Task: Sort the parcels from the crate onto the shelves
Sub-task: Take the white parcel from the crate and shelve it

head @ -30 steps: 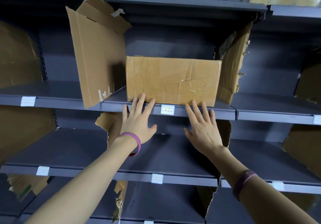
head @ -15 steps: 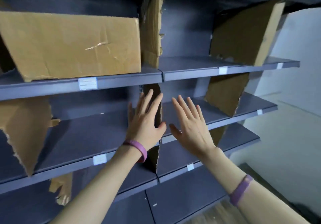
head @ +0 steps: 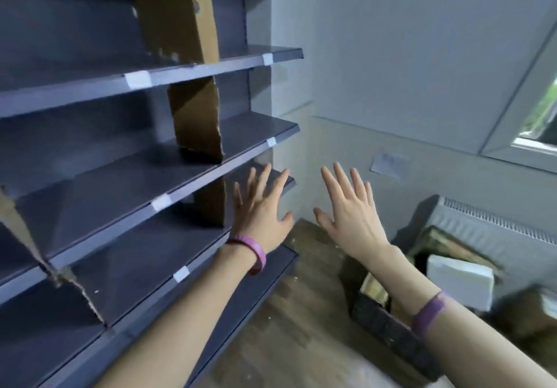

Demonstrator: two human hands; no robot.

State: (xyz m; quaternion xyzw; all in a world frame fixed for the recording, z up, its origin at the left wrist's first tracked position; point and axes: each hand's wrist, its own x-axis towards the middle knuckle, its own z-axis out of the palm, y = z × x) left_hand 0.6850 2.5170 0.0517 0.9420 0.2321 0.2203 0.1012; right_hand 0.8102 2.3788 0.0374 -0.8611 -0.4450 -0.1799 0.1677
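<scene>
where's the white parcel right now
In the head view the white parcel is low on the right, on the pile in the dark crate, just right of the right forearm and below the radiator.

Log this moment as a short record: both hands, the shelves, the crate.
left hand: fingers straight and spread, holds nothing, in front of the shelf edges
right hand: fingers straight and spread, holds nothing, in the air above the floor
shelves: dark, with cardboard dividers standing upright; no parcel in the bays in view
crate: dark, low at the right, blurred
white parcel: seems to lie in the crate
</scene>
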